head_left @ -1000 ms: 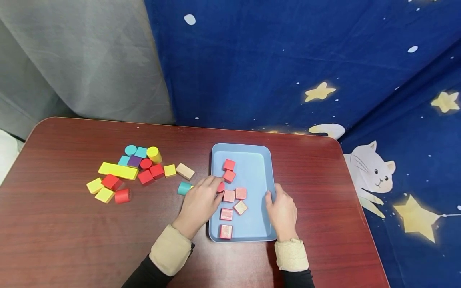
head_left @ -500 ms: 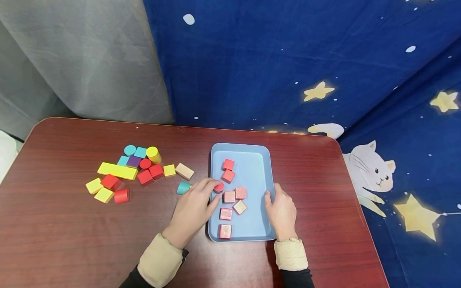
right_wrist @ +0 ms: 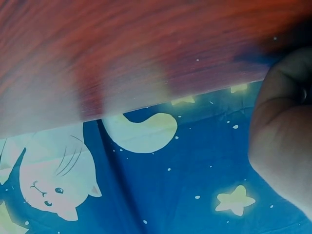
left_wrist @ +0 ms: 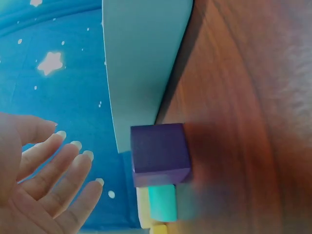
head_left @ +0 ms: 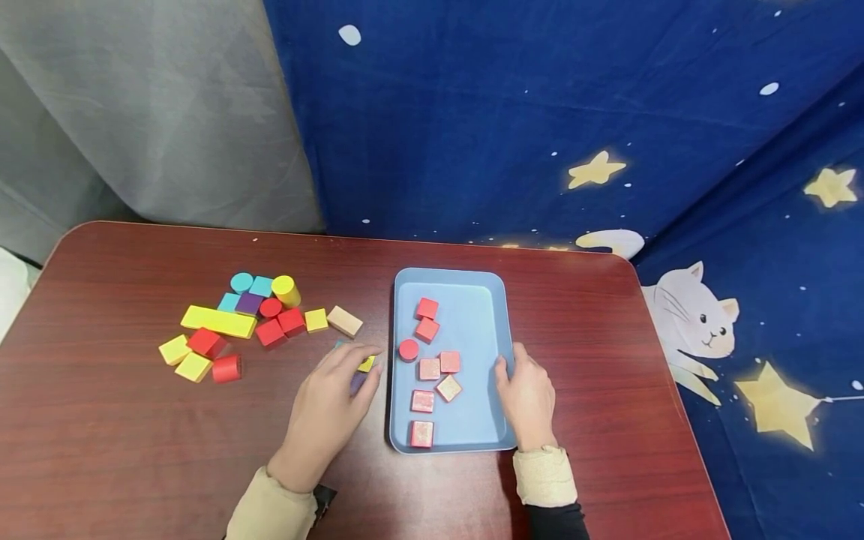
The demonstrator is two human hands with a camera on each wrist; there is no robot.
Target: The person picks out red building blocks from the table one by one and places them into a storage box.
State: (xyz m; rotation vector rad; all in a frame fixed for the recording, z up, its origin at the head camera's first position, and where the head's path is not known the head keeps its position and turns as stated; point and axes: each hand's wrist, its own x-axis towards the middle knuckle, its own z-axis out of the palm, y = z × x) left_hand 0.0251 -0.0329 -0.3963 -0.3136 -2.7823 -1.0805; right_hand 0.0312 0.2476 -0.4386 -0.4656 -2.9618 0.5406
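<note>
- Left hand: grip loose, fingers softly curved, thumb parted from them; nothing held. It hangs over the desk, just left of the tray. The left wrist view agrees: bare fingers, gap between thumb and fingertips.
- Right hand: grip closed on the right rim of the blue tray, thumb to the inside, fingers outside. Its own wrist view hides the fingers.
- By the left hand: a purple block, near the tray's left wall, with a teal piece and a yellow piece close by, both partly hidden in the head view. Touching the tray or not: cannot tell.
- In the tray: eight pieces, mostly along the left side. One red disc-topped piece lies near the left wall; the others are square blocks, red or red-sided, a few with paler tops, one pale block turned cornerwise.
- Progress, my reading: red pieces are being gathered in the tray, part done. Five red pieces are left on the desk, among them a red block and a red cylinder on its side.
- Farther left: the mixed cluster, with a yellow bar and a yellow cylinder. A plain wooden block lies nearer the tray.
</note>
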